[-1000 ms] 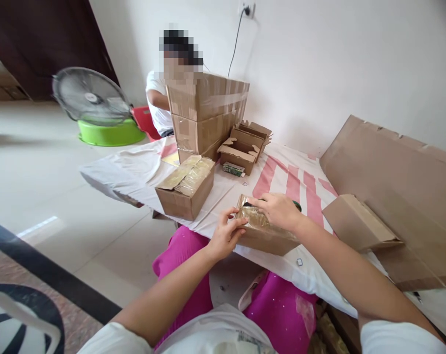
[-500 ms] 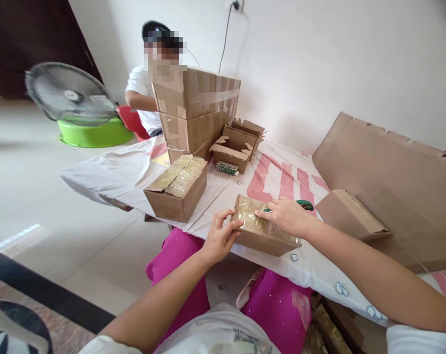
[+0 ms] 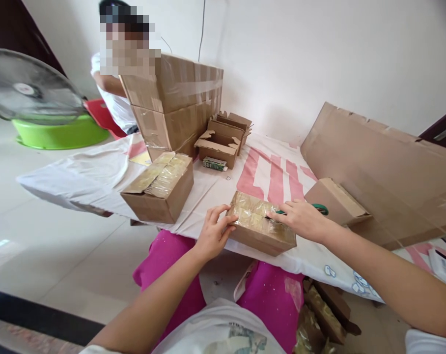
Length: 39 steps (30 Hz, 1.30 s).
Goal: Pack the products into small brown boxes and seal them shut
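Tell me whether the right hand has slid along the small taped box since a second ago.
Yes. The right hand has slid along the small taped box toward the person, from its far end to mid-top; the left hand grips the box's left side.
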### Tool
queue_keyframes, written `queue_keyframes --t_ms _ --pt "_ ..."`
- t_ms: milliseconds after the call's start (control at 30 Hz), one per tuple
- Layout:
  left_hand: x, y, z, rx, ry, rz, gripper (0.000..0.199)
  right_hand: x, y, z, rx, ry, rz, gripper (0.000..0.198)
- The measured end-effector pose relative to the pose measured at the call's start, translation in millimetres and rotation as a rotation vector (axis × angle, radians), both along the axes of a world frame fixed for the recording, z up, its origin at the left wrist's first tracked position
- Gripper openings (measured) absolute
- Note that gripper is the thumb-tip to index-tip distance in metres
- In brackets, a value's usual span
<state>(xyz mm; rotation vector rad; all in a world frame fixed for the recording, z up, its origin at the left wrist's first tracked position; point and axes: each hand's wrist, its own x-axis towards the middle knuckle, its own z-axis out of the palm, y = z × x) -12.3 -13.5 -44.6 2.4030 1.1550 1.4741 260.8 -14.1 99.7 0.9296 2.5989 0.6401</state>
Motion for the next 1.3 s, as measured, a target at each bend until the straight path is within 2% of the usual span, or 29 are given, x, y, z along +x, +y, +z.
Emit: queue_keyframes --t_ms 133,233,300,433,533,633,700,767,833,1033,1167,1300 --pt "3 3 1.2 -0.027 -0.026 -0.034 0.024 2 -6 -4 0.027 0.163 -0.117 0.043" --pt "2 2 10.7 -0.047 0.013 -0.041 0.024 5 -11 -2 0.085 0.389 -0.289 0.041" --pt "2 0 19.6 -0.051 0.059 -0.039 0.024 9 -14 1 0.077 0.456 -0.379 0.041" --pt "4 -5 31.9 -0.051 0.112 -0.02 0.021 18 -22 2 0.004 0.412 -0.456 0.042" --pt "9 -2 35.1 -0.088 0.04 0.033 0.021 21 -27 -2 -0.025 0.391 -0.477 0.042" --pt "15 10 42.0 -0.224 -0.079 0.089 0.023 17 -30 -6 -0.057 0.368 -0.478 0.043" --pt "19 20 51.2 -0.363 -0.081 0.135 0.029 10 -29 -8 -0.074 0.355 -0.465 0.043" --pt "23 27 62.7 -0.471 -0.005 0.187 0.034 2 -26 -9 -0.08 0.344 -0.455 0.043" --pt "28 31 73.9 -0.489 0.124 0.226 0.033 -4 -23 -11 -0.081 0.348 -0.457 0.043" --pt "42 30 93.0 -0.34 0.55 0.274 0.048 -10 -16 -21 -0.117 0.515 -0.461 0.044" --pt "45 33 100.3 -0.297 0.666 0.224 0.051 -11 -16 -20 -0.13 0.556 -0.478 0.046" --pt "45 37 106.5 -0.306 0.714 0.143 0.045 -3 -23 -3 -0.119 0.566 -0.51 0.045"
